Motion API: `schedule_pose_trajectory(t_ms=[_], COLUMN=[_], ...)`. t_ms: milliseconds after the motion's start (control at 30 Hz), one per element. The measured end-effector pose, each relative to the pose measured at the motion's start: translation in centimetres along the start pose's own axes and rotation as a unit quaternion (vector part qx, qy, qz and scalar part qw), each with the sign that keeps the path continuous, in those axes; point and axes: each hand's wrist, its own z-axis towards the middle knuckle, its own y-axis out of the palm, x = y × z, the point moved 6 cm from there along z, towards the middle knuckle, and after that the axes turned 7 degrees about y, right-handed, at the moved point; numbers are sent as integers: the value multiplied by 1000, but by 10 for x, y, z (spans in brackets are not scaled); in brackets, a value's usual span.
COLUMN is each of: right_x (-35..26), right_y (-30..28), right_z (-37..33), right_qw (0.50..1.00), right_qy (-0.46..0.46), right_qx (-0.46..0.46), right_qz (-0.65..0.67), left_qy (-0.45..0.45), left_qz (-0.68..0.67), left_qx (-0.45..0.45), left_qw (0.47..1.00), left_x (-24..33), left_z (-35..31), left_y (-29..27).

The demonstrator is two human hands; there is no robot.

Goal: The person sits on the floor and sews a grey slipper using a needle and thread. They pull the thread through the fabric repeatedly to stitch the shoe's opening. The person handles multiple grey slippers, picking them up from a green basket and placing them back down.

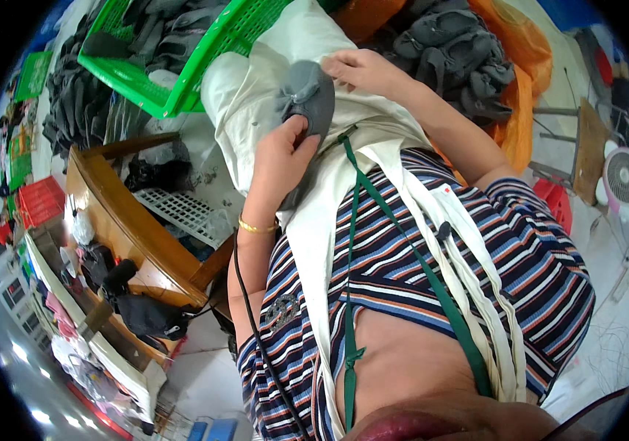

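Note:
A grey cloth shoe [316, 98] with a small bow lies over my lap, on a white apron [247, 99]. My left hand [283, 156] is closed around its middle, the thumb on top. Beside the toe end is my right hand [366, 73], its fingers bent and drawn together at the shoe's edge. Whatever those fingertips pinch is too small to make out. The far end of the shoe runs under my left hand and is partly hidden.
A green plastic basket [160, 103] holding grey shoes stands ahead on the left. To the right, an orange bag [531, 55] is filled with more grey shoes [454, 59]. A wooden drawer [127, 228] is at my left; a white fan [625, 176] stands far right.

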Motion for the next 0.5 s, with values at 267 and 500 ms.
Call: schedule_pose_trajectory(t_ms=[267,500], right_x=[-79,-100], right_y=[-10,0], right_z=[-49,-86], right_qw=[967,899], right_qy=[-214,-354], right_qx=[85,162], right_qz=[-111,-200], left_qy=[-69,-109], left_qz=[-543,-547], left_qx=[151,227], left_qw=[823,799], left_x=[6,13], left_z=[-7,-2], left_y=[-2,-2])
